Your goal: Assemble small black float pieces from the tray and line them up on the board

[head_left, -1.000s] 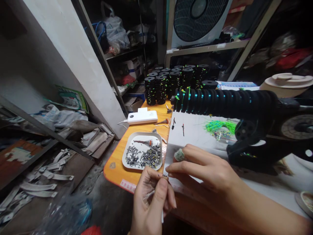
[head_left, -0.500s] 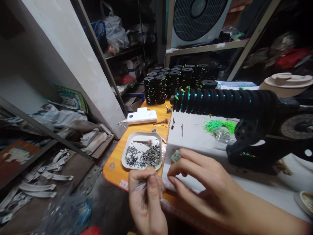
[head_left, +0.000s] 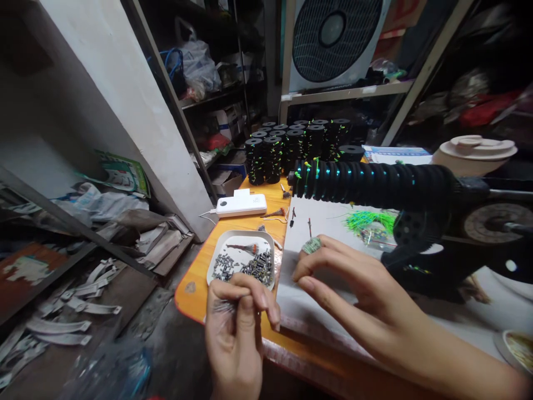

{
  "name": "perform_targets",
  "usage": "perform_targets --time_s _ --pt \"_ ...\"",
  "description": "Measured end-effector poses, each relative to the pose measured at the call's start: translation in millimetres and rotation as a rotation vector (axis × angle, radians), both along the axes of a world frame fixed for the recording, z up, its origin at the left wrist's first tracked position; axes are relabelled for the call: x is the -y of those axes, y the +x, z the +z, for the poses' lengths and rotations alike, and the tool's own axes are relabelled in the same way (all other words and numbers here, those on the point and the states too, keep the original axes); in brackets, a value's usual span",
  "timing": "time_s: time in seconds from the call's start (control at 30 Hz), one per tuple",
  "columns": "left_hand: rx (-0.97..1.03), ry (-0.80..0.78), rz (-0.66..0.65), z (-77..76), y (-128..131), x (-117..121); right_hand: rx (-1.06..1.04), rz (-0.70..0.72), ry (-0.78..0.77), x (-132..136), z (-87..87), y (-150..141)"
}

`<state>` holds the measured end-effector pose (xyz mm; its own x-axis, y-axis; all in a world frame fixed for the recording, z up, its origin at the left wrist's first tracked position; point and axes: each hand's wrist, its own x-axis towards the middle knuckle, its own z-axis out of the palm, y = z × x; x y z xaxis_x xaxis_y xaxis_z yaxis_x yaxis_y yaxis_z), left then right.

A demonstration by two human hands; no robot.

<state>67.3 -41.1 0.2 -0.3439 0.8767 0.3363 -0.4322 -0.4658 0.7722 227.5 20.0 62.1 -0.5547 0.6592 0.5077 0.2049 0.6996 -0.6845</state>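
Observation:
My left hand (head_left: 235,333) is closed, thumb pressed to the forefinger, in front of the white tray (head_left: 211,272). Thin clear strands (head_left: 224,305) show in its palm; what lies at the fingertips is hidden. To its right, my right hand (head_left: 358,289) hovers over a white sheet (head_left: 287,300), thumb and forefinger tips brought together; anything between them is too small to make out. A greenish wrap (head_left: 311,245) covers one of its fingers. The tray holds many small grey and black cylindrical pieces (head_left: 260,266) and a small brush (head_left: 244,248).
A ribbed black foam roll (head_left: 366,180) with green and yellow bits sits on a black machine (head_left: 420,230). Similar rolls (head_left: 272,158) stand behind. Green strands (head_left: 368,222) lie under the machine. A white power bank (head_left: 241,204) lies behind the tray. A bowl (head_left: 516,347) stands at right.
My hands have moved apart: the left went left and slightly down, nearer the tray's front, with its other fingers now spread more. The view has tilted slightly up and right.

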Motion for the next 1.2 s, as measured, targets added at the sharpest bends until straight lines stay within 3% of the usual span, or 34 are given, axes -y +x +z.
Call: perform_targets --time_s 0.07,0.17,0.27,0.33,0.4,0.47,0.6,0.8,0.93,1.2 --pt "0.004 -0.020 -0.026 -1.4 7.5 -1.7 -0.013 -0.008 -0.031 1.2 1.2 0.1" --pt "-0.102 -0.075 0.062 -1.4 14.6 -5.4 -0.024 -0.007 -0.054 4.1 1.9 0.3" --pt "-0.246 0.036 0.122 1.5 16.4 -9.5 -0.003 0.016 -0.031 7.7 1.0 -0.4" --pt "-0.186 0.098 0.117 4.6 17.2 -11.0 0.019 0.042 0.026 7.9 -0.4 -0.8" --pt "-0.028 0.065 0.036 7.7 18.0 -10.1 0.055 0.077 0.135 3.8 -1.9 -0.1" --pt "0.086 0.012 -0.067 10.1 17.9 -6.6 0.114 0.087 0.341 -5.2 -3.1 2.4" --pt "0.143 -0.018 -0.081 11.8 12.3 3.6 0.241 -0.148 0.760 -28.7 -3.9 13.2" --pt "0.198 -0.085 -0.094 11.6 7.8 8.2 0.328 -0.314 0.934 -38.5 -5.7 24.9" --pt "0.271 -0.129 -0.079 7.3 2.9 4.3 0.331 -0.304 0.855 -36.2 -4.7 22.6" --pt "0.252 -0.209 -0.008 -11.0 -13.9 2.1 0.100 -0.456 0.371 -26.1 11.7 24.9"
